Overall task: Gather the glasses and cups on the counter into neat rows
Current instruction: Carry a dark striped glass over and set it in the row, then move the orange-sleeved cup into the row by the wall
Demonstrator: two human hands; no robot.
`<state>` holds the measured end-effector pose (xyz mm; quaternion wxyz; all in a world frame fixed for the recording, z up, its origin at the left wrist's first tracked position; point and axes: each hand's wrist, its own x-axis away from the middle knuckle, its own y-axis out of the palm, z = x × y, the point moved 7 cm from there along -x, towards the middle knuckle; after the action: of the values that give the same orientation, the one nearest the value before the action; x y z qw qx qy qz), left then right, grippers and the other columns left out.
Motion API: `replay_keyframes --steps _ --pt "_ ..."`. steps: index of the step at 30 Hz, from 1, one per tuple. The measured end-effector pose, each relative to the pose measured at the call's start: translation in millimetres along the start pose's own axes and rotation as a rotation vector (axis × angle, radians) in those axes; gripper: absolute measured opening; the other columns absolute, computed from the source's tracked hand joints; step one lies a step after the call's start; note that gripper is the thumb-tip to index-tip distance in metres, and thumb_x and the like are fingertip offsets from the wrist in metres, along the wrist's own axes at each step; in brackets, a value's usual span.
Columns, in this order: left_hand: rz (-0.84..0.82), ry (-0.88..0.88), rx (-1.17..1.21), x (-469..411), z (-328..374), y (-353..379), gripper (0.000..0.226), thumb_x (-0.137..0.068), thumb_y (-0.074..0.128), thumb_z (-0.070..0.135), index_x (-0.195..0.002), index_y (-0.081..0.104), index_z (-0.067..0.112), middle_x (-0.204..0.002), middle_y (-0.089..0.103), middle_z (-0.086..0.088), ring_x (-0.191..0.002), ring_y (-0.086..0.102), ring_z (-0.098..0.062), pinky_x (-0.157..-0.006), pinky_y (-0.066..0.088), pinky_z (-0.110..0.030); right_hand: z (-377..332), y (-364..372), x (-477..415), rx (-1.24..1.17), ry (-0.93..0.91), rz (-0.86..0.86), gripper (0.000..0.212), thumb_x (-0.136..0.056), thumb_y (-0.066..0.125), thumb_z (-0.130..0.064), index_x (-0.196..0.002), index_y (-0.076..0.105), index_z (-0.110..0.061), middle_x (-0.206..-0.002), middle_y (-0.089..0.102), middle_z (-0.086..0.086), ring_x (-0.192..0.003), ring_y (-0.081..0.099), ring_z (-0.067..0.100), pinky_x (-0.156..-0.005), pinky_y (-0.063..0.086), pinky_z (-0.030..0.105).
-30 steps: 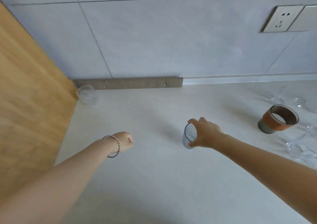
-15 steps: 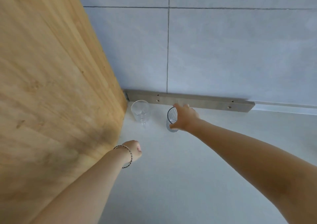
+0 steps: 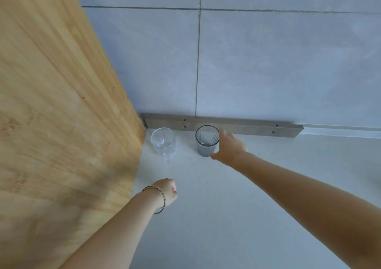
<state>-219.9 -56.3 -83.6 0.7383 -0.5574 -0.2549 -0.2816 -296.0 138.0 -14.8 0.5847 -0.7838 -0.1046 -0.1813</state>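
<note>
A grey ribbed glass (image 3: pixel 206 141) stands upright on the white counter (image 3: pixel 237 207), close to the metal strip at the wall's foot. My right hand (image 3: pixel 228 148) is at its right side, fingers spread, thumb low by the base and forefinger by the rim, no longer wrapped around it. A clear glass cup with a small handle (image 3: pixel 163 143) stands to its left, in the corner by the wooden panel, a short gap between the two. My left hand (image 3: pixel 168 191) hovers nearer to me, curled into a fist with nothing in it, a bracelet on the wrist.
A tall wooden panel (image 3: pixel 61 124) walls off the counter's left side. A metal strip (image 3: pixel 247 127) runs along the base of the grey tiled wall (image 3: pixel 268 62) behind the two glasses.
My right hand carried the grey glass left across the counter, set it down beside the clear cup, and has now loosened off it. My view swung left, losing the other cups.
</note>
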Motion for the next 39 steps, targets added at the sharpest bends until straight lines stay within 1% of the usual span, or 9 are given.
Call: replay_keyframes --steps 4,7,10,13,21,25,31,34,39 --pt "-0.001 0.007 -0.026 12 33 5 0.035 -0.088 0.042 0.011 -0.059 0.030 0.026 -0.066 0.027 0.003 -0.070 0.034 -0.019 -0.050 0.015 -0.020 70 21 47 0.071 0.000 -0.187 0.051 -0.088 0.057 -0.032 -0.135 0.043 -0.019 -0.133 0.053 0.003 -0.121 0.052 0.022 -0.093 0.044 0.032" --pt "-0.016 0.038 -0.039 24 80 18 0.026 -0.090 0.042 0.012 -0.067 0.039 0.022 -0.072 0.041 -0.003 -0.063 0.038 -0.017 -0.052 0.025 -0.020 141 27 83 0.070 0.071 -0.257 0.044 -0.089 0.054 -0.032 -0.131 0.049 -0.021 -0.134 0.053 -0.002 -0.125 0.050 0.019 -0.097 0.041 0.031" --pt "-0.004 0.082 -0.083 32 134 34 0.009 -0.093 0.042 0.016 -0.088 0.048 0.021 -0.111 0.061 -0.006 -0.089 0.049 -0.018 -0.074 0.036 -0.019 217 19 117 0.039 0.162 -0.237 0.042 -0.089 0.052 -0.030 -0.130 0.050 -0.022 -0.132 0.054 -0.002 -0.123 0.051 0.019 -0.095 0.041 0.030" --pt "0.017 0.098 -0.108 38 191 59 0.021 -0.093 0.043 0.017 -0.105 0.059 0.016 -0.123 0.060 -0.004 -0.110 0.056 -0.021 -0.078 0.034 -0.017 300 1 148 -0.004 0.243 -0.167 0.039 -0.090 0.050 -0.030 -0.129 0.051 -0.022 -0.130 0.056 -0.001 -0.122 0.052 0.018 -0.094 0.041 0.029" --pt "-0.017 0.147 -0.106 55 337 131 0.026 -0.093 0.043 0.018 -0.111 0.061 0.013 -0.077 0.053 0.005 -0.085 0.051 -0.016 -0.066 0.037 -0.021 501 -82 207 0.006 0.423 0.187 0.051 -0.087 0.056 -0.031 -0.135 0.044 -0.018 -0.136 0.042 0.012 -0.128 0.040 0.030 -0.101 0.039 0.038" --pt "-0.012 0.161 -0.115 60 379 148 0.023 -0.092 0.043 0.018 -0.106 0.062 0.015 -0.081 0.052 0.004 -0.086 0.050 -0.015 -0.062 0.037 -0.019 562 -103 212 -0.016 0.510 0.248 0.073 -0.079 0.064 -0.042 -0.140 0.032 -0.020 -0.142 0.033 0.012 -0.131 0.033 0.034 -0.104 0.036 0.043" --pt "-0.031 0.092 -0.106 61 381 160 0.020 -0.093 0.043 0.020 -0.104 0.060 0.017 -0.081 0.051 0.005 -0.087 0.050 -0.016 -0.073 0.036 -0.019 595 -81 201 -0.152 0.540 0.133 0.097 -0.073 0.071 -0.050 -0.147 0.016 -0.021 -0.137 0.034 0.015 -0.125 0.043 0.038 -0.100 0.040 0.043" --pt "-0.022 0.065 -0.095 62 374 160 0.020 -0.093 0.043 0.019 -0.104 0.059 0.017 -0.069 0.045 0.013 -0.085 0.049 -0.016 -0.064 0.036 -0.021 598 -79 201 -0.239 0.528 0.223 0.095 -0.072 0.074 -0.046 -0.145 0.021 -0.019 -0.134 0.037 0.017 -0.122 0.044 0.040 -0.101 0.040 0.042" --pt "-0.051 0.023 -0.100 63 350 155 0.018 -0.092 0.043 0.021 -0.101 0.058 0.019 -0.076 0.049 0.009 -0.086 0.048 -0.016 -0.075 0.035 -0.022 579 -78 205 -0.237 0.513 0.258 0.090 -0.064 0.079 -0.042 -0.137 0.031 -0.019 -0.127 0.041 0.013 -0.118 0.045 0.038 -0.096 0.044 0.041"
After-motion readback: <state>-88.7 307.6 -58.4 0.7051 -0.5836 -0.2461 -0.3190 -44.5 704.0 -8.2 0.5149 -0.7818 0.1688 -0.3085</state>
